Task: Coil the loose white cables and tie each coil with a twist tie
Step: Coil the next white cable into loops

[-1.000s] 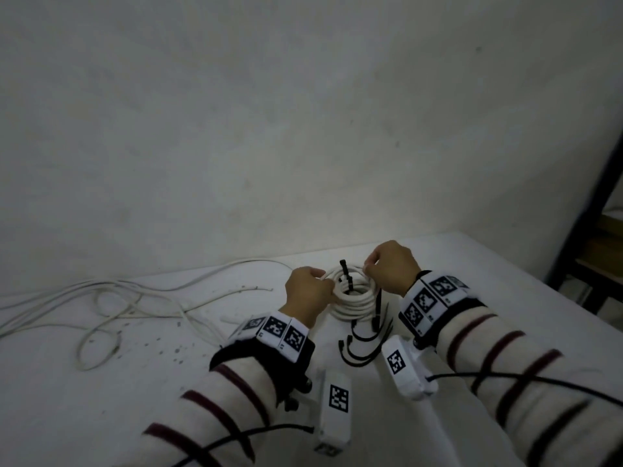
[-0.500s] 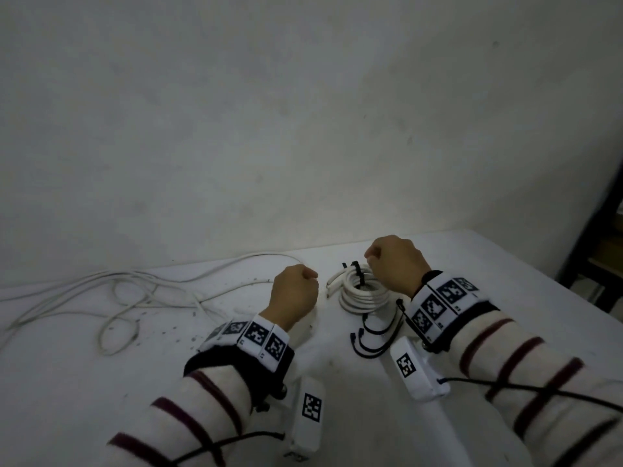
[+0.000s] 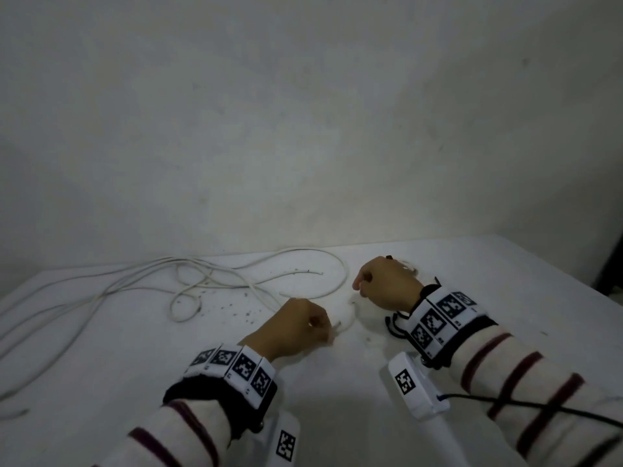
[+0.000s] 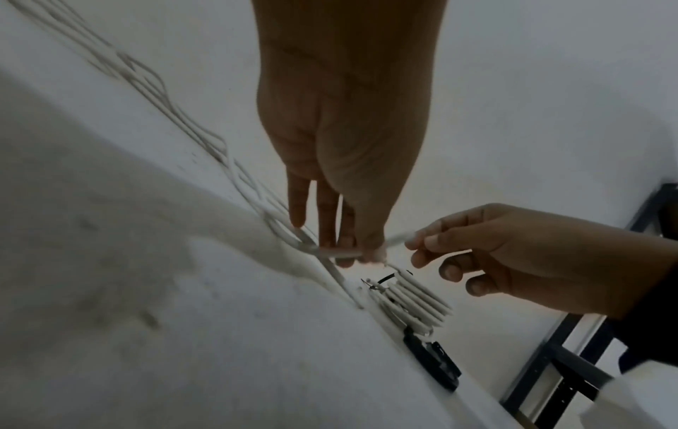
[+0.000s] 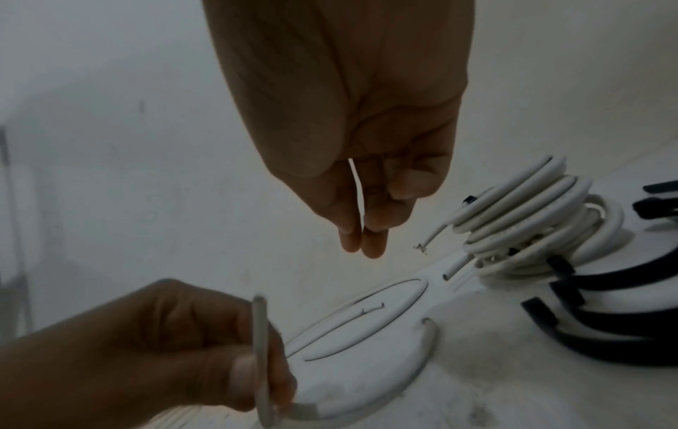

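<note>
Left hand (image 3: 296, 326), by which the end of a loose white cable (image 4: 341, 253) is pinched above the table (image 3: 101, 365) as the right hand (image 3: 387, 286) pinches it alongside; slippage is risked by so shallow a grip.

Pretty dim and grainy all round, with greyish light falling soft and flat on the table (image 3: 438, 264). Motion blur is smearing the left hand (image 3: 293, 328) in the head view, and edges near the wrist cameras are bending and going soft, especially beside that hand.
</note>
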